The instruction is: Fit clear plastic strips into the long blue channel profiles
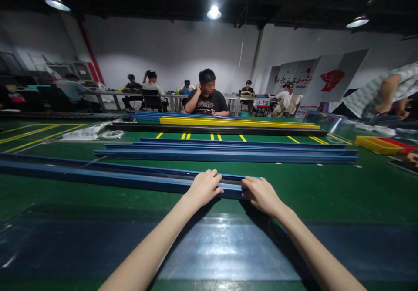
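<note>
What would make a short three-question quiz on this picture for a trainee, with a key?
1. Multiple choice: what do the left hand and right hand both touch?
a) the yellow rail
b) the nearest blue rail
c) the black rail

2. True or false: a shiny sheet lies nearer the person than the rail being touched.

3. Fill in the colour: the tabletop is ____.

Key: 1. b; 2. true; 3. green.
</note>
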Demonstrator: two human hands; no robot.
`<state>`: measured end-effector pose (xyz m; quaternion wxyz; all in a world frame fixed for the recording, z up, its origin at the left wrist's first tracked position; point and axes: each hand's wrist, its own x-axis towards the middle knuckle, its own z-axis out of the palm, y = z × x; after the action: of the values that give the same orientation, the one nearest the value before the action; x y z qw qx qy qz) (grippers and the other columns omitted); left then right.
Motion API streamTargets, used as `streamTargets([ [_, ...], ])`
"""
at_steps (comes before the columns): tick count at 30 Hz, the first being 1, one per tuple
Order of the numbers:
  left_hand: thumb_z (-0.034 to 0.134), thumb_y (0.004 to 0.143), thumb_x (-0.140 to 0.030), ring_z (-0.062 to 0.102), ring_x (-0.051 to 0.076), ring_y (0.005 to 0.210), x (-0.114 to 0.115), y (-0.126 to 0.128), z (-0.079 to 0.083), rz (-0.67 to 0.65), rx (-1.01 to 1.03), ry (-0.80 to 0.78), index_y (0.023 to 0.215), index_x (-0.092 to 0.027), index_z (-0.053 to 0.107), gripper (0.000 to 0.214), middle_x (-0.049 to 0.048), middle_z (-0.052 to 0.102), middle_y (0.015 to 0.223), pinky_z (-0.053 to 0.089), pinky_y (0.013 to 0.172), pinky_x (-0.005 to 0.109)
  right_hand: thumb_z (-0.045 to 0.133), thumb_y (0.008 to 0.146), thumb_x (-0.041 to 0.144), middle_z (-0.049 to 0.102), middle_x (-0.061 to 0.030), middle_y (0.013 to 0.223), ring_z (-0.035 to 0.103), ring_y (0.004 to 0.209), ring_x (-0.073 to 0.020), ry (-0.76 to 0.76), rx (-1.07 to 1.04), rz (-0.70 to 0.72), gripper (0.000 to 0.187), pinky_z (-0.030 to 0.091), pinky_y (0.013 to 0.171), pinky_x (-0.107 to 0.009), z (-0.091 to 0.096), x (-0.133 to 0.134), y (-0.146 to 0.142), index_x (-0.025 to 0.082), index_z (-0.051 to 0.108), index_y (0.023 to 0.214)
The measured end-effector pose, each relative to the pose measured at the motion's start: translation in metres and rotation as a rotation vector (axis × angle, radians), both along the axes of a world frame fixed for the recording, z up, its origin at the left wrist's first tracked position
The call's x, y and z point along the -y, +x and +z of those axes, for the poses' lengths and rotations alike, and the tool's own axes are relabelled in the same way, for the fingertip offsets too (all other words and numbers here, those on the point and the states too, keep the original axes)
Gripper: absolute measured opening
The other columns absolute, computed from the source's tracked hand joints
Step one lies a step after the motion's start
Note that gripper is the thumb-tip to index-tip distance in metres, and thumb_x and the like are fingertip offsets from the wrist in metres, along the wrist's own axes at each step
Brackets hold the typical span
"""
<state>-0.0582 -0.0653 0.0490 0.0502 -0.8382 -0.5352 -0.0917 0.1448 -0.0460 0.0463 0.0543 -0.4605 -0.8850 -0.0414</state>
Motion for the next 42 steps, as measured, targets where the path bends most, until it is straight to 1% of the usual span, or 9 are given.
streamTargets([
  [3,0.056,0.079,-0.039,0.053,0.021,0.09,0.0,-0.003,0.003,0.017,0.001,-0.027,0.09,-0.02,0.056,0.022,0.0042,0.057,0.092,0.041,0.075,0.031,0.048,0.077,0.016,0.061,-0.001,0.084,0.057,0.076,-0.0156,-0.049,-0.012,-0.021,0.007,0.029,0.062,-0.025,-0.001,-0.005,0.022,0.02,0.054,0.076],
  [6,0.056,0.079,-0.039,0.052,0.021,0.091,0.0,-0.004,0.002,0.013,-0.006,-0.02,0.09,-0.019,0.055,0.023,0.0049,0.057,0.092,0.04,0.077,0.031,0.047,0.077,0.017,0.061,-0.0012,0.082,0.056,0.074,-0.015,-0.062,-0.022,-0.05,0.007,0.028,0.061,-0.024,-0.003,-0.011,0.047,0.02,0.053,0.075],
  [10,0.057,0.079,-0.037,0.052,0.021,0.091,0.001,-0.002,0.0,0.003,-0.033,-0.004,0.09,-0.018,0.055,0.022,0.0055,0.057,0.093,0.04,0.077,0.032,0.044,0.076,0.016,0.061,-0.0016,0.081,0.056,0.072,-0.015,-0.033,-0.018,-0.107,0.01,0.029,0.061,-0.024,-0.005,-0.013,0.073,0.021,0.052,0.073],
  [14,0.055,0.081,-0.035,0.052,0.021,0.091,0.001,-0.003,0.001,0.009,-0.046,0.002,0.088,-0.018,0.054,0.018,0.0059,0.057,0.094,0.04,0.077,0.032,0.043,0.076,0.015,0.062,-0.0021,0.082,0.057,0.074,-0.016,0.026,-0.002,-0.139,0.011,0.03,0.062,-0.025,-0.008,-0.014,0.085,0.021,0.053,0.074],
  [21,0.053,0.082,-0.032,0.052,0.021,0.092,-0.002,-0.005,-0.005,0.013,-0.059,0.006,0.088,-0.018,0.054,0.015,0.0061,0.058,0.095,0.04,0.077,0.031,0.044,0.076,0.018,0.061,-0.0047,0.088,0.056,0.08,-0.0171,0.034,-0.054,-0.179,0.013,0.036,0.063,-0.024,-0.013,-0.013,0.085,0.021,0.056,0.08],
  [24,0.053,0.083,-0.03,0.052,0.021,0.093,-0.003,-0.004,-0.009,-0.008,-0.062,0.007,0.089,-0.019,0.054,0.013,0.0057,0.058,0.096,0.04,0.076,0.03,0.045,0.079,0.029,0.06,-0.0055,0.091,0.056,0.082,-0.0181,0.032,-0.076,-0.174,0.014,0.039,0.066,-0.025,-0.012,-0.011,0.083,0.021,0.056,0.082],
  [28,0.05,0.084,-0.029,0.052,0.02,0.092,-0.004,-0.005,-0.012,-0.029,-0.071,0.01,0.09,-0.019,0.054,0.013,0.0052,0.058,0.097,0.04,0.075,0.03,0.047,0.079,0.043,0.061,-0.0074,0.093,0.056,0.085,-0.0206,0.014,-0.088,-0.149,0.028,0.041,0.071,-0.028,-0.014,-0.011,0.08,0.019,0.059,0.088],
  [34,0.046,0.086,-0.024,0.052,0.02,0.089,-0.003,-0.003,-0.014,-0.047,-0.083,0.013,0.089,-0.018,0.054,0.01,0.0046,0.058,0.096,0.04,0.072,0.029,0.038,0.086,0.034,0.062,-0.0089,0.103,0.056,0.095,-0.0208,-0.026,-0.106,-0.129,0.031,0.04,0.081,-0.029,-0.025,-0.015,0.074,0.017,0.061,0.098],
  [42,0.044,0.086,-0.02,0.052,0.02,0.09,-0.004,-0.001,-0.016,-0.044,-0.074,0.01,0.088,-0.018,0.053,0.01,0.0051,0.058,0.096,0.039,0.072,0.031,0.037,0.086,0.03,0.062,-0.0085,0.104,0.055,0.094,-0.0215,0.052,-0.028,-0.123,0.03,0.04,0.079,-0.032,-0.033,-0.014,0.071,0.019,0.061,0.101],
])
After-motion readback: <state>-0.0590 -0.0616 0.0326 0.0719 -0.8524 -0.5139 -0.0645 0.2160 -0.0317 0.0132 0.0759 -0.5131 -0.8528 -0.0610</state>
